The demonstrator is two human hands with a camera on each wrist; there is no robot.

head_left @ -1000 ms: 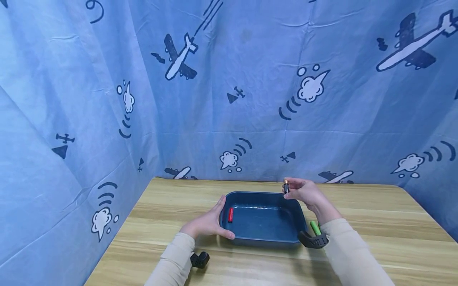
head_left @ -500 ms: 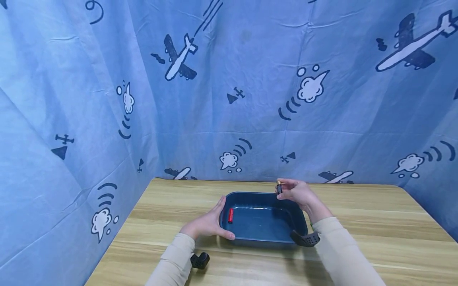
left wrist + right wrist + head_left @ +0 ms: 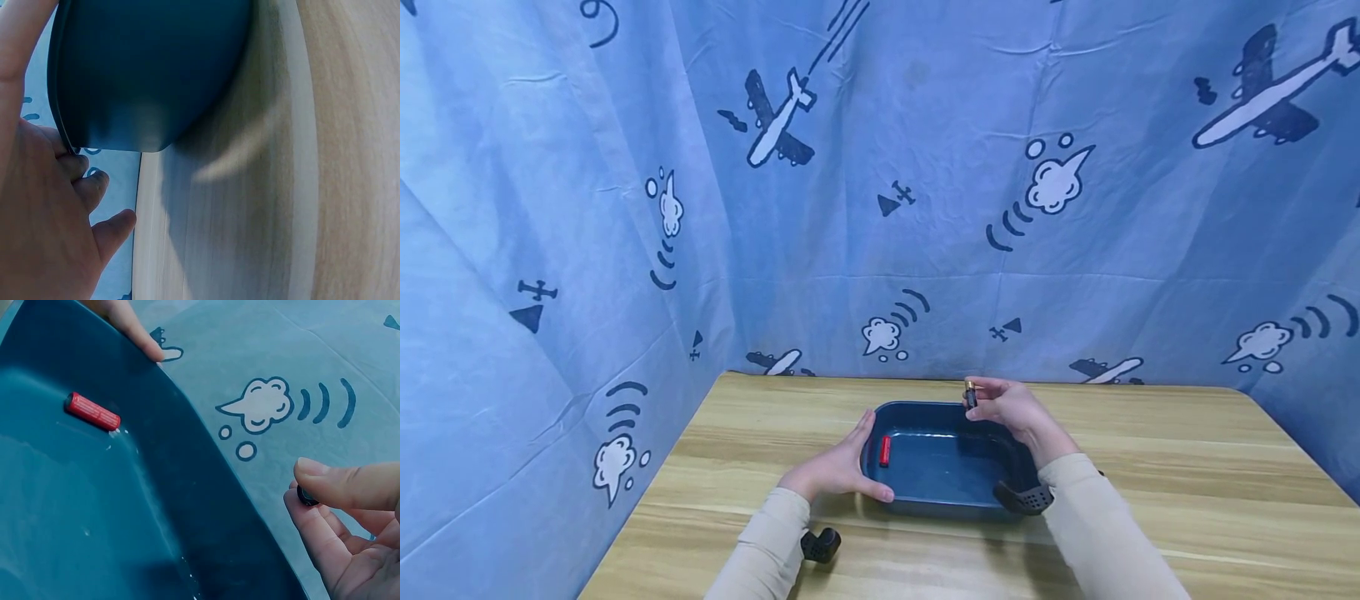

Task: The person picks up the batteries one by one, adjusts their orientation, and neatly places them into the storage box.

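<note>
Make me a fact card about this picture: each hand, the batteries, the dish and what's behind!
Left hand: touching the left end of the blue dish
Right hand: pinching a black battery with a gold-coloured end
Red battery: lying inside the dish, near its left end
Dish: on the wooden table
Behind: blue cloth with printed planes

My left hand (image 3: 831, 471) rests against the left end of a tray (image 3: 947, 505) on the table (image 3: 767, 425), 1 battery (image 3: 885, 451) lying inside near that end. My right hand (image 3: 1013, 410) holds a 2nd battery (image 3: 971, 397) by the far rim, right of the tray's middle. A curtain (image 3: 932, 167) hangs behind the table and to its left.
</note>
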